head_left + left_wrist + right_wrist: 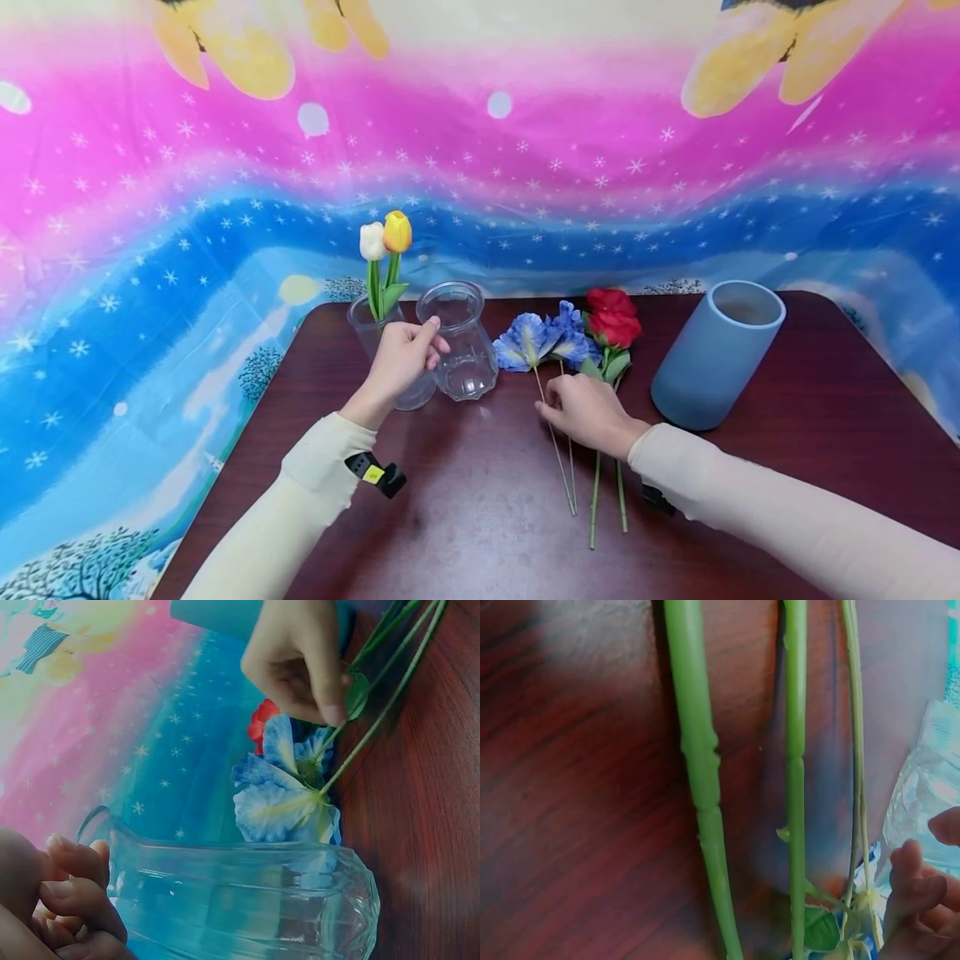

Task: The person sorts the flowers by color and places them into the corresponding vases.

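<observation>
My left hand (408, 354) hovers in front of two clear vases, its fingers loosely curled and holding nothing. Close to it stands the flared glass vase (468, 371). Behind the hand a straighter glass vase (415, 396) holds a white tulip (371, 242) and a yellow tulip (397, 232). My right hand (588, 408) is low over the stems of the blue flowers (528, 340), with bent fingers. In the right wrist view, thumb and fingers (915, 892) stand apart beside the thin stems (856, 735); no stem shows between them. Red roses (613, 317) lie alongside, green stems toward me.
A tall blue-grey vase (712, 358) stands at the right, beyond the right forearm. The dark wooden table (450, 517) reaches back to a colourful printed cloth (525, 183).
</observation>
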Available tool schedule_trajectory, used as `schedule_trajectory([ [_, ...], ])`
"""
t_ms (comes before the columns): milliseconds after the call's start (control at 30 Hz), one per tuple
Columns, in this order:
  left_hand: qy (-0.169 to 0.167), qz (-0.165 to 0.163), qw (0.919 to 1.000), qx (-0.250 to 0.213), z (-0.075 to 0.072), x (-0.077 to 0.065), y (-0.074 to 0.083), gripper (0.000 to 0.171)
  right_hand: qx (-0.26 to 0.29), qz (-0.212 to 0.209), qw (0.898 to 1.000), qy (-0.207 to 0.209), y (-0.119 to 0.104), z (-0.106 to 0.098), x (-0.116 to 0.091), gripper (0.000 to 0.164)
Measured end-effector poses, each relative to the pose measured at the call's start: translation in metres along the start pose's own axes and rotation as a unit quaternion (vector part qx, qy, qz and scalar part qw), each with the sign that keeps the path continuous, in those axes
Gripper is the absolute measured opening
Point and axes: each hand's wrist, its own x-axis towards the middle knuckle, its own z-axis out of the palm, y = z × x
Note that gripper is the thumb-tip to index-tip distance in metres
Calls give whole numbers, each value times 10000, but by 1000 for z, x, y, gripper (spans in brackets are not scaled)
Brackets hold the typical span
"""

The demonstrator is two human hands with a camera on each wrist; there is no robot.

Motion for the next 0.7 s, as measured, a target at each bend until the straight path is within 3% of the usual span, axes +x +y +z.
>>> schedule_trajectory([
  [500, -150, -149, 9994, -284, -1, 0, 2, 53, -414, 193, 9979, -453, 0, 11, 3, 47],
  [700, -154, -157, 9993, -317, -1, 1, 0, 52, -573, 232, 9959, -663, -4, 12, 6, 40],
])
